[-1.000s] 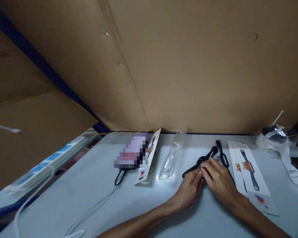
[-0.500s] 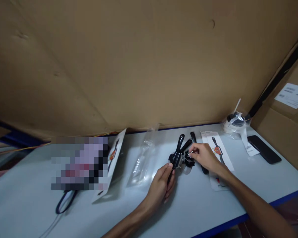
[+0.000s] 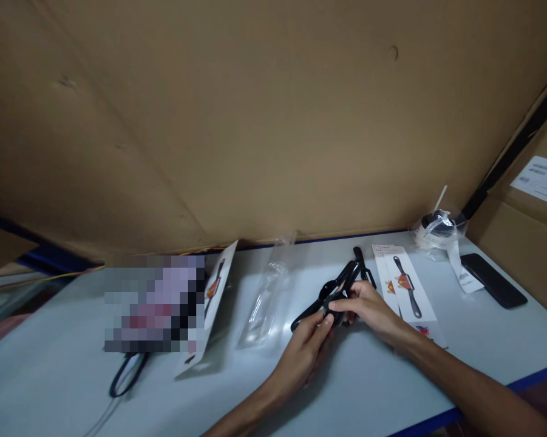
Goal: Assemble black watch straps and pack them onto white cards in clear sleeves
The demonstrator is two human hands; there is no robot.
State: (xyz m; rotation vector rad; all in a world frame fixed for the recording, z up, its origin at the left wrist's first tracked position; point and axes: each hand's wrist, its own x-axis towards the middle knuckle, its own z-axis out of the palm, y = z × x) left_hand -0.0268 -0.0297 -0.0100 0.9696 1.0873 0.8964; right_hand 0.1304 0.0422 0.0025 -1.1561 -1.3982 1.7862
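Both my hands meet over the grey-white table, closed around black metal spokeshaves [image 3: 351, 277] that overlap. My left hand [image 3: 306, 346] pinches the near middle part between thumb and fingers. From the right, my right hand [image 3: 368, 308] grips the same cluster, with its thumb close to the left thumb. One black handle [image 3: 303, 318] points left toward the clear plastic sleeve. Just behind the hands, another black handle [image 3: 359, 255] shows. The fingers hide the middles of the tools, so I cannot tell exactly how many are held.
Printed cards [image 3: 407, 285] picturing a spokeshave lie to the right. A clear plastic sleeve [image 3: 264, 303] lies left of the hands, near a propped card [image 3: 214, 303] and a blurred-out item [image 3: 159, 303]. A tape roll [image 3: 437, 227] and a black phone-like slab [image 3: 494, 280] are far right. Cardboard [image 3: 273, 121] stands behind.
My right hand has come left and closed on the tools beside my left hand. The held spokeshaves have turned, one handle now pointing left. The view has shifted slightly.
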